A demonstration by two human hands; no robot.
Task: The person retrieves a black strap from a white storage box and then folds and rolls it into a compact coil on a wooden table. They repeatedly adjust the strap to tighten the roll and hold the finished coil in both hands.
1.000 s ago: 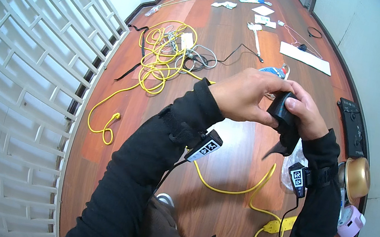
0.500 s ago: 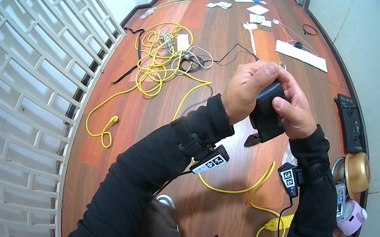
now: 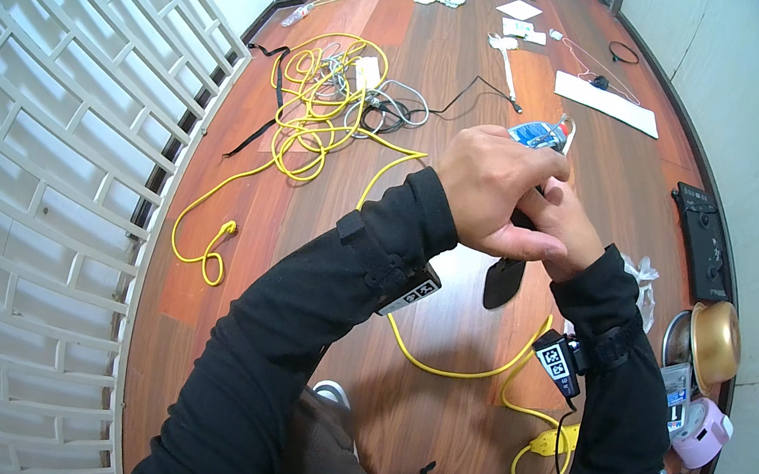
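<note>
Before me at the middle right of the head view, both hands meet around a small black case (image 3: 503,284), perhaps leather. Most of it is covered by my fingers; a rounded dark flap hangs out below them. My left hand (image 3: 490,186) is closed across the near side, its thumb reaching toward the right wrist. Partly behind it, my right hand (image 3: 569,230) is also closed around the case, with its fingertips hidden. Just past the hands a blue and white package (image 3: 540,133) shows on the floor.
Tangled yellow cable (image 3: 301,137) lies left on the wooden floor, beside a white lattice (image 3: 64,182). A yellow power strip (image 3: 557,439) is near my feet. Along the right wall stand a black panel (image 3: 698,243), a gold pot (image 3: 713,347) and a pink appliance (image 3: 702,433).
My left hand has turned over and now covers most of the black case. Both hands have dropped slightly, and the blue and white package has come into sight behind them.
</note>
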